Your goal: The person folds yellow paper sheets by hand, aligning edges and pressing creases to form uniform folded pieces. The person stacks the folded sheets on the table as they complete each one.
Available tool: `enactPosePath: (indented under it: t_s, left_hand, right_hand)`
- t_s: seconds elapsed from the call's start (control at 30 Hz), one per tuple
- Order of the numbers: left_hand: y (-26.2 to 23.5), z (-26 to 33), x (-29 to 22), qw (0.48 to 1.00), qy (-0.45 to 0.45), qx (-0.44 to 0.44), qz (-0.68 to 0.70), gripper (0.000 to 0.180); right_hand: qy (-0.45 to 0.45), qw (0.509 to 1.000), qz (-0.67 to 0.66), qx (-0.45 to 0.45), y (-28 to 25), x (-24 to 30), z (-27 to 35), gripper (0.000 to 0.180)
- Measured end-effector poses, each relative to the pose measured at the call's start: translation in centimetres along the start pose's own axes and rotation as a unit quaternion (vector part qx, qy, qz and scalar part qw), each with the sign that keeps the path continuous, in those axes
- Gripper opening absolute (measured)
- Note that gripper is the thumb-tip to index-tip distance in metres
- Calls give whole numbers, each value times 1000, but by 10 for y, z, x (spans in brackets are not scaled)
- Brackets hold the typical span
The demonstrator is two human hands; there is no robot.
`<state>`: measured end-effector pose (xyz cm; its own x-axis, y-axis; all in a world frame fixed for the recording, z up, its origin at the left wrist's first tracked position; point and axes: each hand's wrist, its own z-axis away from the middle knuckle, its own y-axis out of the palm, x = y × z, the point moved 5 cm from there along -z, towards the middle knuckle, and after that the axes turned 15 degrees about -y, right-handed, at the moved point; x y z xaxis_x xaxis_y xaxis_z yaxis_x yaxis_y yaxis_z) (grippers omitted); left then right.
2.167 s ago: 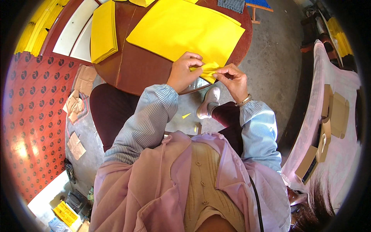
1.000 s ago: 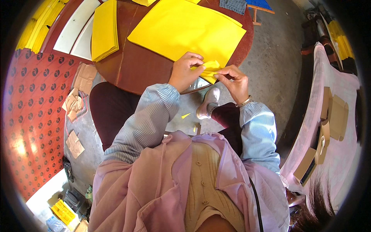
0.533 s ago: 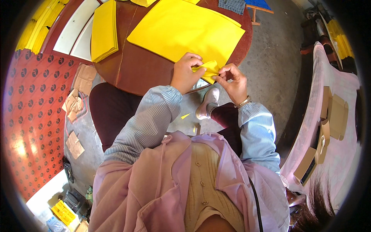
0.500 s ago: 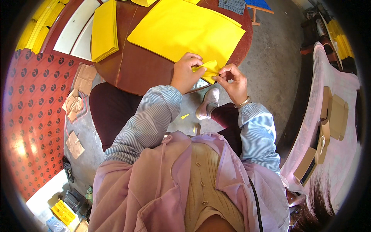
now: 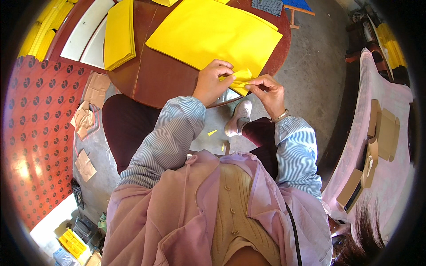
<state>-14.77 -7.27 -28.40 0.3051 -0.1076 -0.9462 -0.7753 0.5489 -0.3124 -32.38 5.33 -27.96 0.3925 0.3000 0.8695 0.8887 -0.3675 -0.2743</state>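
Yellow paper piece (image 5: 239, 80) between both hands (image 5: 242, 84)

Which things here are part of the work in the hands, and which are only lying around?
In use: left hand and right hand pinching a small folded yellow paper; large yellow sheets; round wooden table.

Lying about: yellow stack; cardboard scraps; yellow crate; paper snippet.

A folded yellow stack (image 5: 119, 35) lies on the round brown table (image 5: 164, 75). Cardboard scraps (image 5: 86, 115) litter the grey floor (image 5: 310, 84) beside a red patterned mat (image 5: 35, 133).
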Motion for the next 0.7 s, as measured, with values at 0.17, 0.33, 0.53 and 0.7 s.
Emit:
enactPosePath:
  t_s: [0.17,0.33,0.53,0.7]
  left_hand:
    - [-1,6,-6,998,50,26,-29,22]
    - [4,6,-5,998,30,-30,-52,20]
    - [4,1,-1,999,7,-29,11,14]
    - [5,-2,1,999,-20,-13,34,16]
  right_hand:
    - [0,1000,-19,-9,2,-2,-1,13]
    - [-20,999,33,12,2,5,-1,17]
    - [-49,997,54,27,1,14,-2,20]
    - [-99,993,64,25,1,17,-3,21]
